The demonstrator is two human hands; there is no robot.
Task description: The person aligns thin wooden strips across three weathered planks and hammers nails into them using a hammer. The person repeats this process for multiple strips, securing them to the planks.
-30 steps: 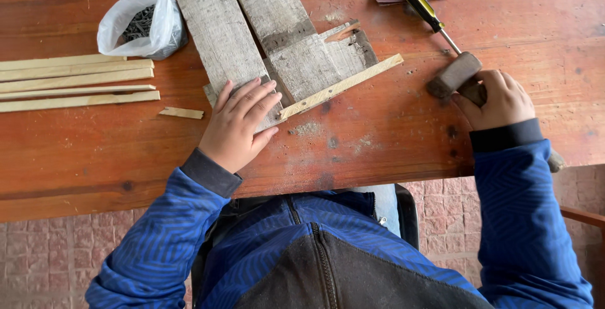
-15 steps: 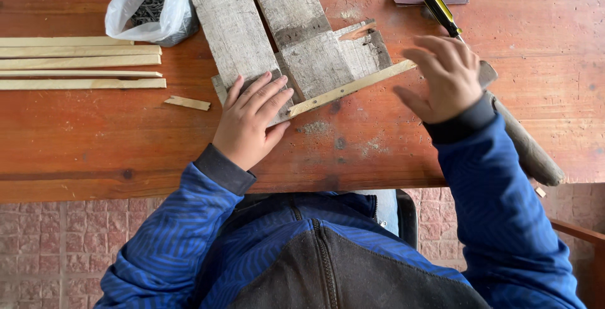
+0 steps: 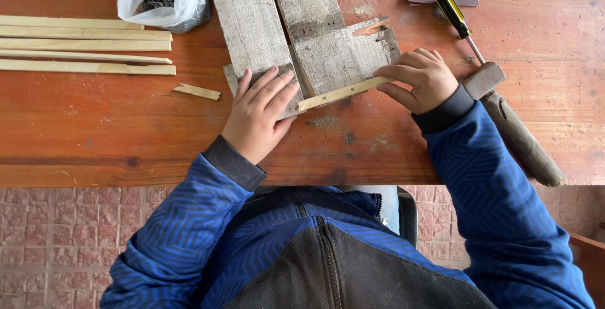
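Two hands steady one thin wooden strip (image 3: 343,93): its long axis runs left-right, right end tilted away. Right hand (image 3: 423,79) fingers pinch that end; left hand (image 3: 258,114) fingers lie spread, pressing the grey boards (image 3: 271,25).

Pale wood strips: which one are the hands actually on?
The slanted strip lying across the grey boards, pinched at its far end by the right hand. The other long strips lie stacked, untouched, at the table's left.

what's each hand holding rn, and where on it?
Right hand pinches the thin wooden strip at its right end, fingertips on either side. Left hand grips nothing: it lies flat on the weathered board, beside the strip's left end.
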